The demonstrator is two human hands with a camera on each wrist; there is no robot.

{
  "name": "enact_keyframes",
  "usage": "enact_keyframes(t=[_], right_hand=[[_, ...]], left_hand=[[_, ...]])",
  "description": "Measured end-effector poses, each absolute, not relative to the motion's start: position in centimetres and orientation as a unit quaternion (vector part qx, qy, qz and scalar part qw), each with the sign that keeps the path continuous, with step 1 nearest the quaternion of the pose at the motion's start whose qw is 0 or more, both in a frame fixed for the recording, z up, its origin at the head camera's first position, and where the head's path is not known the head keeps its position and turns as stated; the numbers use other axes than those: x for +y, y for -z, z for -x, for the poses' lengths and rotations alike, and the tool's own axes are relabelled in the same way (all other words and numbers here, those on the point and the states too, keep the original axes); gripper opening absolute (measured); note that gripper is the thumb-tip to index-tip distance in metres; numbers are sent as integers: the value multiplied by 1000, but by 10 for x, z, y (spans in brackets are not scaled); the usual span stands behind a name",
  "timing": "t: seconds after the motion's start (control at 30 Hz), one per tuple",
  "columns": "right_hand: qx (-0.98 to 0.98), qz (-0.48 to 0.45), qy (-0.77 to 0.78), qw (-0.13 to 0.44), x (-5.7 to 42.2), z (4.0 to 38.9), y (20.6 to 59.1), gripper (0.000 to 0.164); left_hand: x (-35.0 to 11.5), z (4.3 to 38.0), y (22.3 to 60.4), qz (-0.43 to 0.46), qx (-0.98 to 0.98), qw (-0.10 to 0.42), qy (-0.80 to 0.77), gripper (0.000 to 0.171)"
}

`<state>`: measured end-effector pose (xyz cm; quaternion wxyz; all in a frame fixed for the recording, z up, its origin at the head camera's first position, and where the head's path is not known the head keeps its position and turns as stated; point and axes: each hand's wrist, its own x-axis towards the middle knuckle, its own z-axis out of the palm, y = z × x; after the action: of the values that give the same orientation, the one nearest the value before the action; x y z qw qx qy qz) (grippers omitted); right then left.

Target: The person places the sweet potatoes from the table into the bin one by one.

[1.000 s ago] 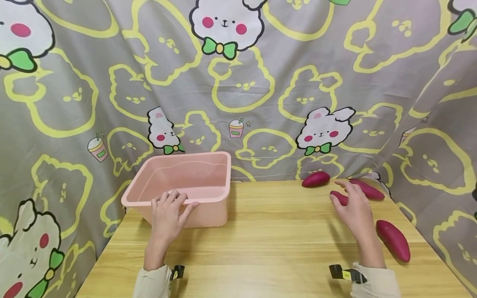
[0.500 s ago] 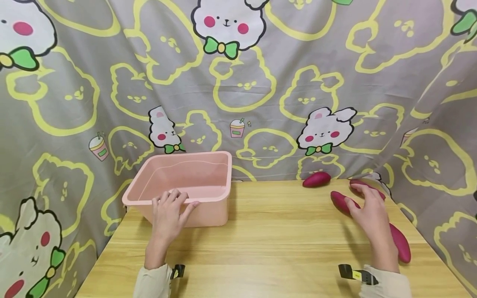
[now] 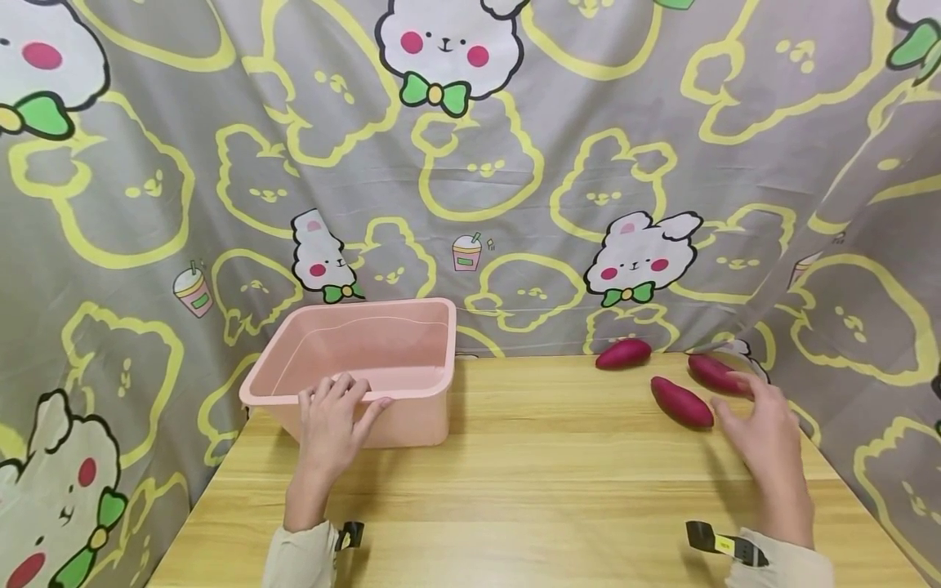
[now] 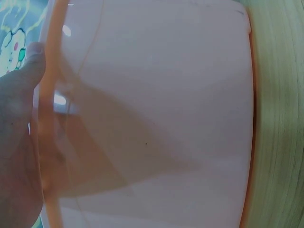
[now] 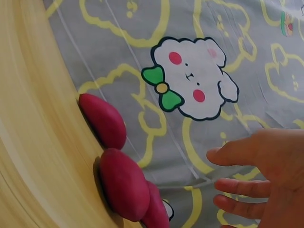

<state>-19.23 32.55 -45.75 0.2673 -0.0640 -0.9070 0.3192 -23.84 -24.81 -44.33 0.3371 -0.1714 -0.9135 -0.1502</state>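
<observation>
Right hand [image 3: 768, 441]: thumb and fingers parted, nothing held; much the nearer hand to the sweet potatoes.

Front sweet potato [image 3: 682, 403]: on the wooden table [image 3: 515, 498], just beside the thumb, between nine and ten o'clock from the right hand; long axis ten to four, the four-o'clock end toward the hand.

Far-right sweet potato [image 3: 711, 372]: between ten and eleven o'clock, axis also ten to four; fingers overlap its near end in the head view, but the right wrist view shows a gap.

Back sweet potato [image 3: 623, 354]: ten o'clock, farther off, axis two to eight.

Left hand [image 3: 331, 420]: fingers curled over the six-o'clock rim of the pink box [image 3: 415, 420], gripping it.

Patterned curtain [image 3: 478, 184]: at twelve, behind the table.
</observation>
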Motion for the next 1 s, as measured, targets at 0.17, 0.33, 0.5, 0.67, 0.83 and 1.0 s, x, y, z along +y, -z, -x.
enact_keyframes(t=[0.17, 0.33, 0.5, 0.67, 0.83, 1.0], right_hand=[[-908, 84, -321, 256, 333, 186, 459, 46], [-911, 122, -325, 221, 344, 179, 460, 49], [-918, 162, -316, 178, 355, 174, 460, 55], [-916, 171, -320, 170, 363, 170, 459, 54], [-922, 178, -317, 131, 373, 166, 463, 60], [-927, 191, -315, 70, 383, 166, 466, 71]], left_hand=[[-248, 238, 443, 173, -914, 336, 148, 34], [-248, 239, 443, 174, -915, 334, 148, 33], [-247, 239, 443, 174, -915, 332, 148, 33], [-246, 238, 442, 174, -915, 332, 149, 33], [-247, 237, 441, 173, -915, 332, 147, 33], [-247, 237, 441, 172, -915, 333, 147, 33]])
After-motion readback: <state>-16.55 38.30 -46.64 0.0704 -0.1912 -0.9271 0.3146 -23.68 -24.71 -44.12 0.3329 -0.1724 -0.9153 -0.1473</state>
